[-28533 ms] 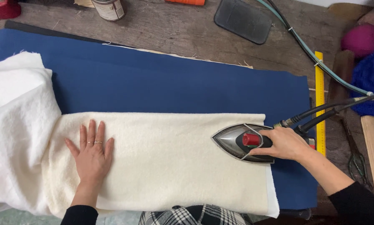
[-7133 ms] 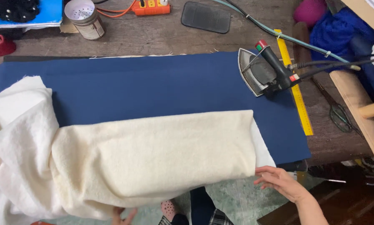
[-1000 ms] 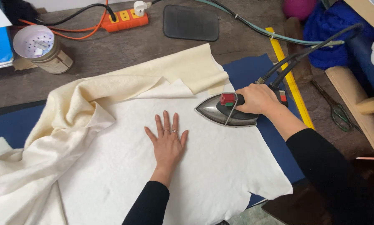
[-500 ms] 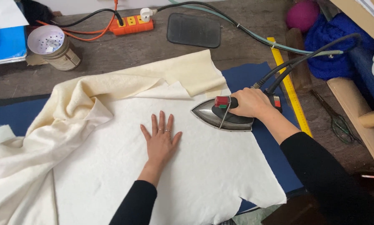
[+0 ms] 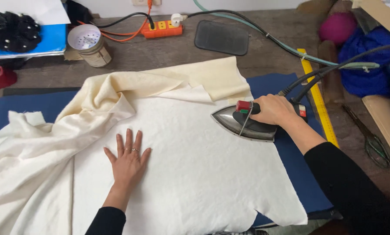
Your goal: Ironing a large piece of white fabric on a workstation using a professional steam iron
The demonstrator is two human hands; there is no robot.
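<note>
Head view: the left hand [image 5: 128,157] lies flat and fully open, fingers spread, palm pressed on the cream fabric [image 5: 190,174], 2 rings showing on its fingers. The right hand [image 5: 273,109] is closed tight around the handle of the iron [image 5: 243,124], whose pointed soleplate rests on the fabric near its right edge, tip aimed left. The fabric covers the blue ironing pad [image 5: 299,161], smooth under both hands and bunched in folds at the left. A yellow ruler [image 5: 319,98] lies just beyond the iron.
</note>
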